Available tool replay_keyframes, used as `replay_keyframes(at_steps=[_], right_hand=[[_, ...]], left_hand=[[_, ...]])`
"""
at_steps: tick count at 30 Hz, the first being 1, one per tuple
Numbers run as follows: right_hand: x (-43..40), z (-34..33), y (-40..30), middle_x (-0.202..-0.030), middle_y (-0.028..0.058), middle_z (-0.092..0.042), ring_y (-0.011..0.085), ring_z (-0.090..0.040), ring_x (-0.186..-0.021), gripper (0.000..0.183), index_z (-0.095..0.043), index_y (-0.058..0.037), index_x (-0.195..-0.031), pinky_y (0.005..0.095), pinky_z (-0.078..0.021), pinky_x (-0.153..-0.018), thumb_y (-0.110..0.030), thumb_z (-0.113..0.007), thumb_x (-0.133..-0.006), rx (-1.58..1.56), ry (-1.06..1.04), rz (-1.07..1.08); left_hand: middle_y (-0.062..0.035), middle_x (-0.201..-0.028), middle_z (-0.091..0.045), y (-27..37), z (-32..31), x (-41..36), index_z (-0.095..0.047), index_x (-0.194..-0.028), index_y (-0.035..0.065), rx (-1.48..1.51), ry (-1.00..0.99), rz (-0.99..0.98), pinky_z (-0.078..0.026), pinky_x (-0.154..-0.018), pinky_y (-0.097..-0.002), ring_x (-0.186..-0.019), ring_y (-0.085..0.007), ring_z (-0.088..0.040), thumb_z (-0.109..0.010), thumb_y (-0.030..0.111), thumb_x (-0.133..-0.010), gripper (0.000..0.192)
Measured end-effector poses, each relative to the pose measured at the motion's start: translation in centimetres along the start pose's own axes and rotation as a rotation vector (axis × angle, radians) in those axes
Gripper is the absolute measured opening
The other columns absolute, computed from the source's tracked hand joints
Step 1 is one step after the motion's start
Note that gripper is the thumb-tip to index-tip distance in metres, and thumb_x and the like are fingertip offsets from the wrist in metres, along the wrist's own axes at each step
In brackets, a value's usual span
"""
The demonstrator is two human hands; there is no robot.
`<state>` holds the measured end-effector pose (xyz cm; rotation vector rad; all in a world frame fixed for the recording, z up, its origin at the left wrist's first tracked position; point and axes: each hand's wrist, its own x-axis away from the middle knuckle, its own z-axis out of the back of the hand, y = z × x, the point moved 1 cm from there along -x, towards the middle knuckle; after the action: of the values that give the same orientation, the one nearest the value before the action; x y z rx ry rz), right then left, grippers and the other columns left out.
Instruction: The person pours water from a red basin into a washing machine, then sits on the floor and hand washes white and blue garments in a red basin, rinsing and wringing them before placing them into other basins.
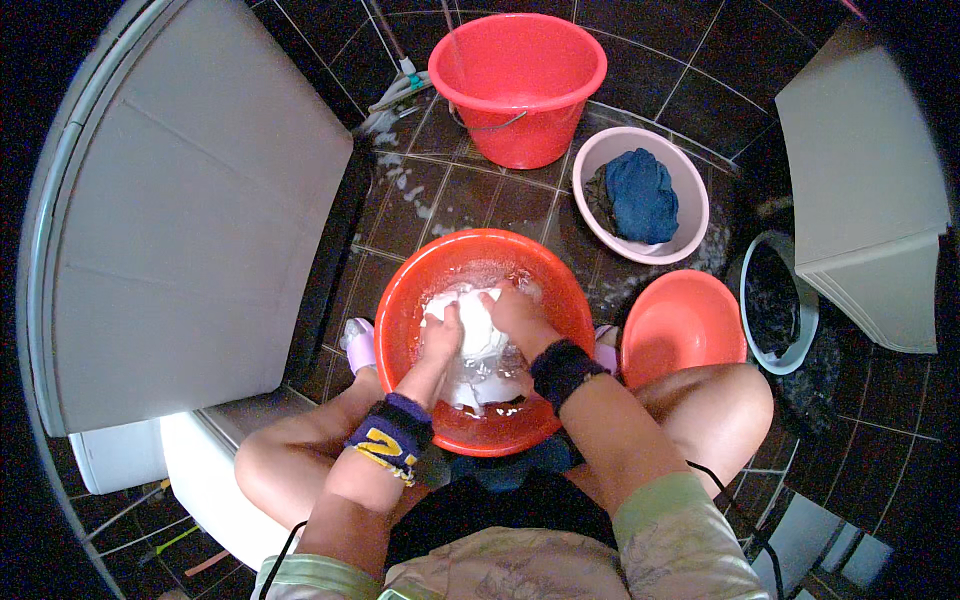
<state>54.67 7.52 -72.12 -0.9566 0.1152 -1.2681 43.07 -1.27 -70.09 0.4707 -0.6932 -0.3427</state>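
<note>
Between my knees stands an orange-red plastic basin (487,442) with water in it. A white cloth (480,330) lies bunched in the water, and more white fabric (487,390) floats nearer to me. My left hand (442,336) grips the cloth's left side, thumb up. Gripping its upper right side is my right hand (517,315), its fingers partly hidden by the hand and the cloth. Both wrists wear dark wristbands (568,373).
A red bucket (517,135) stands ahead, beside a mop (405,82). To the right are a pale pink basin (592,157) with dark blue cloth (641,195), a coral basin (682,322), and a light blue basin (806,330) with dark contents. Suds (409,187) lie on the tiled floor.
</note>
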Motion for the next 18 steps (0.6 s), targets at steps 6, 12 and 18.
replay_keyframes(at_steps=[6,12,18], right_hand=[[-0.3,-3.1,0.9,-0.119,0.0244,-0.056,0.036,-0.051,-0.116,0.04,-0.052,-0.0002,-0.119,0.0447,-0.037,-0.101,-0.027,-0.044,-0.09,0.214,0.197,-0.045],[-0.1,0.0,0.1,-0.106,0.0207,-0.063,0.0319,-0.059,-0.103,0.033,-0.065,-0.0073,-0.105,0.0457,-0.044,-0.092,-0.022,-0.039,-0.09,0.158,0.029,0.048],[2.4,0.9,-2.6,-0.097,0.0183,-0.065,0.0341,-0.061,-0.092,0.027,-0.063,-0.002,-0.094,0.0481,-0.0444,-0.085,-0.02,-0.045,-0.086,0.358,0.309,0.152]], left_hand=[[-0.031,-0.119,-0.054,-3.3,-3.8,-3.0,-0.037,-0.127,-0.0164,-0.483,-0.444,-0.13,-0.039,-0.099,-0.0389,-0.115,-0.0383,-0.053,-0.047,0.048,-0.085,0.078],[-0.0253,-0.121,-0.055,-9.4,-6.1,-6.9,-0.043,-0.126,-0.0102,-0.534,-0.686,-0.092,-0.041,-0.098,-0.0385,-0.113,-0.0356,-0.054,-0.052,0.046,-0.084,0.071],[-0.0196,-0.123,-0.056,-15.2,-6.4,-10.8,-0.05,-0.125,-0.0039,0.027,-0.86,-0.103,-0.042,-0.096,-0.038,-0.11,-0.0328,-0.056,-0.057,0.045,-0.082,0.065]])
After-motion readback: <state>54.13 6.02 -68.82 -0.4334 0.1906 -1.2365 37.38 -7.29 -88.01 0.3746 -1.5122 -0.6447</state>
